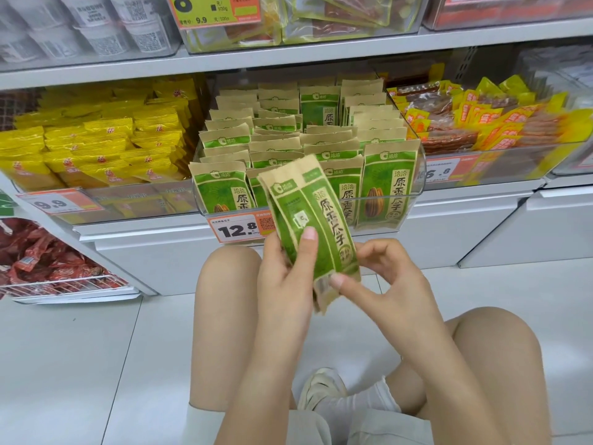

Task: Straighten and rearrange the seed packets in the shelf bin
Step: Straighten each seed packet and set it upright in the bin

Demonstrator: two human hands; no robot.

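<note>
The left hand (285,277) grips a small stack of green-and-tan seed packets (309,220) from the side, thumb laid across the front face and fingers wrapped behind; the stack tilts with its top leaning left. The right hand (382,281) pinches the stack's lower right corner, thumb on the front near the bottom edge, the other fingers curled loosely just to the right of it. How many packets are in the stack cannot be told (at least two, by the offset top edges). Directly beyond both hands sits the clear bin (417,168), and the held stack overlaps its front wall in the view. Inside, matching packets (383,187) stand upright in several rows running back from the hands, the front row facing out and mostly straight, the rows behind packed closer with only their tan tops showing. Below the bin's front, just left of the left hand, hangs an orange price tag (240,229) reading 12.8. Left of the hands a neighbouring bin holds yellow bags (96,149); to the right another holds orange-and-yellow packs (481,123).
</note>
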